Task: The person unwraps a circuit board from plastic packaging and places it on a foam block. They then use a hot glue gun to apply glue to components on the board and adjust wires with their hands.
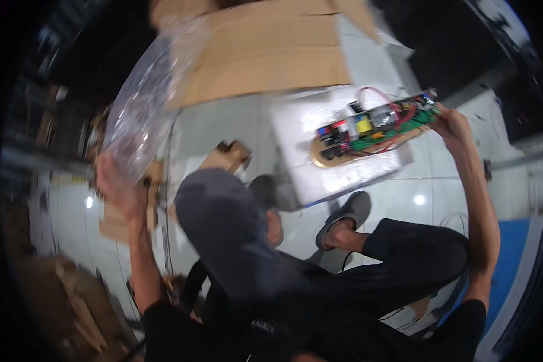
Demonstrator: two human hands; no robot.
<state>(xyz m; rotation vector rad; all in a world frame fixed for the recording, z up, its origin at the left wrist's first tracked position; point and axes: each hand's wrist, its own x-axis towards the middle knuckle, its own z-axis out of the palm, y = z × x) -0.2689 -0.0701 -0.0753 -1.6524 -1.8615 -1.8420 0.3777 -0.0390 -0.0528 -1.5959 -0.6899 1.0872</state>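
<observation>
My right hand grips one end of a long green circuit board crowded with parts and red wires. The board sits on a tan, round-ended base plate and is held tilted above a white block-like box. On the left, my raised left hand is closed on the lower end of a clear plastic bag. Motion blurs this hand, and the bag stretches up and away from it. Whether anything is inside the bag I cannot make out.
A large flattened cardboard sheet lies on the white tiled floor ahead. Small cardboard pieces are near my knee, and more cardboard boxes stand at lower left. A blue panel is at right, beside my arm. My shoe is close to the white box.
</observation>
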